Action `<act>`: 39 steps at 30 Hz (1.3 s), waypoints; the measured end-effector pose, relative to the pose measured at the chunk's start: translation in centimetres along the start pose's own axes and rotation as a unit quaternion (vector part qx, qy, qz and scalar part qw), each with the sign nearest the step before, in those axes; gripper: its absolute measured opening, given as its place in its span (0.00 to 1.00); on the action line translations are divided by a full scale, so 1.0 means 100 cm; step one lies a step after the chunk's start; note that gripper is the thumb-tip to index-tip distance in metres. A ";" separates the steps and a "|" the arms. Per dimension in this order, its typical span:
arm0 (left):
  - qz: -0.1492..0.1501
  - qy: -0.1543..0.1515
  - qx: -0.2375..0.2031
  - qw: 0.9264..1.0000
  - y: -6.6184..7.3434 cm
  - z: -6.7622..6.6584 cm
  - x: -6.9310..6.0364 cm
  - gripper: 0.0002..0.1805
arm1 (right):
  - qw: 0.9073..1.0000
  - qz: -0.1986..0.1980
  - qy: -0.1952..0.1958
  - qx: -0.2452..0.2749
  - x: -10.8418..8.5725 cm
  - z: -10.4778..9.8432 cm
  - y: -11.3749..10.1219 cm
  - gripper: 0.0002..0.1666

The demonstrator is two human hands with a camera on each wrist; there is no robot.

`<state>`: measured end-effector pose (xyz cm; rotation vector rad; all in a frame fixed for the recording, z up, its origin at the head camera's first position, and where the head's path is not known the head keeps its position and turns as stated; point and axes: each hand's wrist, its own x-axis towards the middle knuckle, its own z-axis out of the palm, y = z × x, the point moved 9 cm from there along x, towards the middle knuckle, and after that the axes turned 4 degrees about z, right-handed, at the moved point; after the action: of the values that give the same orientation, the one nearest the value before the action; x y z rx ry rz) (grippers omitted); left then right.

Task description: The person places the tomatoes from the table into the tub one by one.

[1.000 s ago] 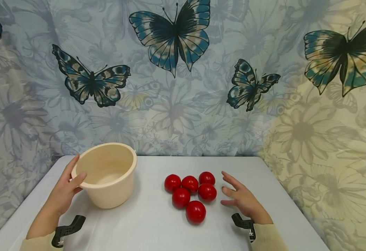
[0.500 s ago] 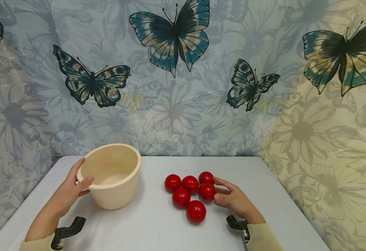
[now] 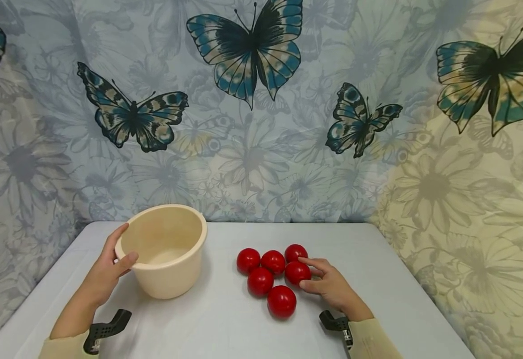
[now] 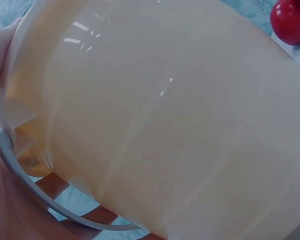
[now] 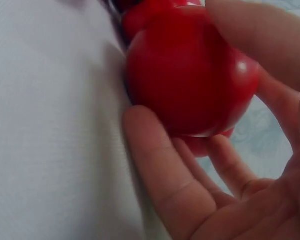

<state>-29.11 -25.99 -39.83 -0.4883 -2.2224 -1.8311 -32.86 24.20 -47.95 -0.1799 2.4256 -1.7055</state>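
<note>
A cream plastic bucket (image 3: 167,276) stands at the left of the white table with its mouth facing up. My left hand (image 3: 101,274) grips its left rim, thumb over the edge and fingers along the outside. In the left wrist view, the bucket's wall fills most of the picture, and a thin pale handle (image 4: 55,204) curves beside the hand. My right hand (image 3: 335,289) is at the right side of a cluster of glossy red balls. Its thumb and fingers curl round the rightmost red ball (image 5: 190,75), which still touches the table.
Several other red balls (image 3: 260,282) sit close together left of the right hand, the nearest one (image 3: 281,302) toward the front. A butterfly-print cloth (image 3: 252,174) hangs behind the table (image 3: 225,329). Each wrist wears a black camera mount (image 3: 108,326).
My right hand has moved left from beside the balls and closed its fingers round the rightmost one. My left hand has shifted the bucket slightly to the right.
</note>
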 end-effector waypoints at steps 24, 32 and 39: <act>-0.016 0.007 -0.021 1.000 -0.002 0.000 0.002 0.41 | 0.966 0.009 -0.069 0.250 0.004 -0.012 0.024 0.34; -0.015 0.005 -0.028 1.000 -0.003 -0.001 0.000 0.41 | 0.965 0.015 -0.061 0.256 0.004 -0.019 0.028 0.36; -0.017 0.006 -0.038 0.999 -0.002 0.000 0.002 0.42 | 0.953 -0.029 -0.075 0.292 -0.002 -0.030 0.020 0.26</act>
<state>-29.35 -26.03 -40.00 -0.4547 -2.1724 -1.9356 -33.34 27.68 -48.79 -0.2866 1.7310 -2.2514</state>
